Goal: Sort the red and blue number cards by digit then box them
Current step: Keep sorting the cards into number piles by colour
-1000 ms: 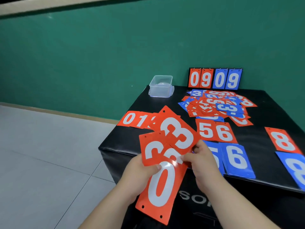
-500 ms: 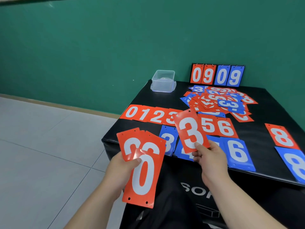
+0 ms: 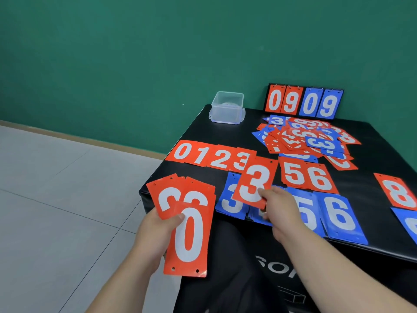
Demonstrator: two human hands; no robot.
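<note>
My left hand [image 3: 155,236] grips a fan of red cards [image 3: 187,213] off the table's front left corner, a red 0 in front. My right hand [image 3: 279,208] pinches a single red 3 card [image 3: 255,179] by its lower edge, held low over the table beside the red row 0, 1, 2, 3 [image 3: 209,155]. Red 5 and 6 [image 3: 306,176] lie to its right, with a red 8 [image 3: 397,192] further right. A blue row [image 3: 338,215] with 3, 5 and 6 lies nearer the edge. An unsorted pile [image 3: 304,141] sits behind.
A clear plastic box [image 3: 226,108] stands at the black table's [image 3: 372,154] back left corner. A flip scoreboard [image 3: 303,101] reading 09 09 leans against the green wall. Grey tiled floor lies to the left of the table.
My right hand pulled the red 3 out of the fan and carried it forward over the table toward the red row. My left hand moved its fan leftward.
</note>
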